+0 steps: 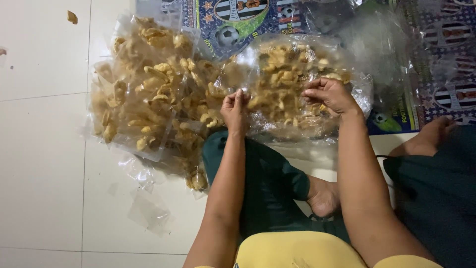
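Note:
A large clear plastic bag of golden fried crackers point(287, 79) lies in front of me on the floor. My left hand point(235, 110) pinches the bag's edge at its left side. Over on the bag's right side, my right hand point(331, 93) has its fingers curled on the plastic and the crackers. To the left lies a heap of small clear packets filled with the same crackers point(153, 94).
White tiled floor point(44, 164) spreads to the left, with empty plastic wrappers point(146, 208) and a stray cracker piece point(72, 17) on it. A patterned blue mat point(436, 54) with crumpled clear plastic lies at the back right. My crossed legs in dark green cloth point(272, 188) fill the foreground.

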